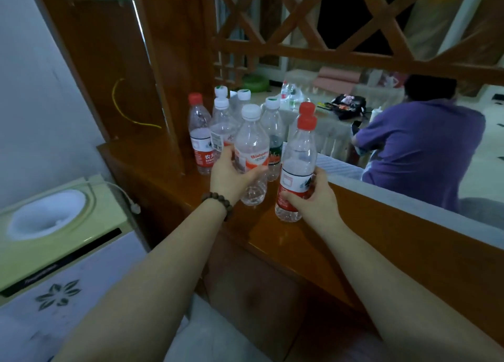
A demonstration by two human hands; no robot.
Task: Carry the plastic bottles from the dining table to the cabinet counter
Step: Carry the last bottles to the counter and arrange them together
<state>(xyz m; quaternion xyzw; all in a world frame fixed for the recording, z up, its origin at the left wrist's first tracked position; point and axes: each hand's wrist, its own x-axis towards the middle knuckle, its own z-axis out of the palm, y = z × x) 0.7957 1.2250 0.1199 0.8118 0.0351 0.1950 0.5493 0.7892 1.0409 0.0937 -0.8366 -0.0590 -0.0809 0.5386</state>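
At nine o'clock, a red-capped bottle (200,135) stands on the glossy wooden counter (272,239). The left hand (231,174) grips a clear white-capped bottle (252,154); at three o'clock, the right hand (311,198) clasps a ribbed red-capped bottle (297,165) near the counter's front edge.
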